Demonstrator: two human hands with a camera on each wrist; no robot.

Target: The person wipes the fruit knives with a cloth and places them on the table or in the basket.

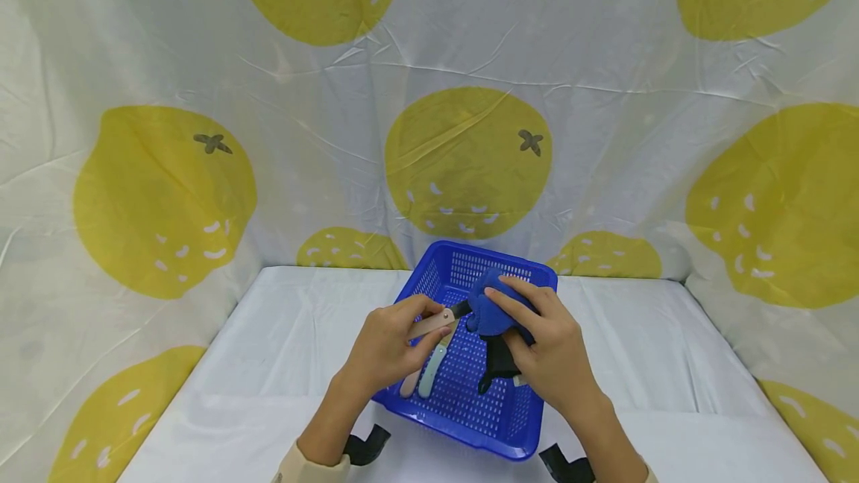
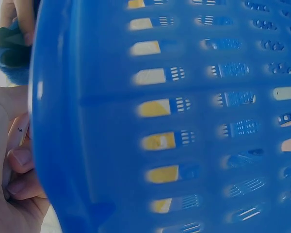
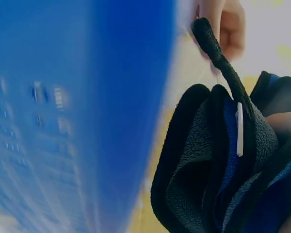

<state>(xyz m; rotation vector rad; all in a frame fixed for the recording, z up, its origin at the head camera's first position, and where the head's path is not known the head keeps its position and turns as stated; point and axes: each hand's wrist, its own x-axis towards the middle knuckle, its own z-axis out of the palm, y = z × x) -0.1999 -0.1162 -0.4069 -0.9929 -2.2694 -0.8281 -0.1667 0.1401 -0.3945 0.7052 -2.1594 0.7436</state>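
Over the blue basket, my left hand (image 1: 385, 341) pinches the pale pink handle (image 1: 429, 324) of a knife between thumb and fingers. A dark section (image 1: 460, 309) beyond the handle runs up to a folded cloth, which hides the far end. That cloth (image 1: 493, 304), blue with a dark grey side and black edging, is gripped by my right hand (image 1: 550, 341). In the right wrist view the folds of the cloth (image 3: 199, 145) hang with a black loop and a white tag. Below my left hand, a knife with a light blue handle (image 1: 432, 373) lies in the basket beside a pinkish handle (image 1: 409, 384).
The perforated blue basket (image 1: 463, 438) stands slightly turned on a white-covered table (image 1: 644, 364). Its wall (image 2: 106, 126) fills much of the left wrist view. Behind rises a white curtain (image 1: 322, 147) printed with yellow lemons. Black straps (image 1: 367, 444) show near both wrists.
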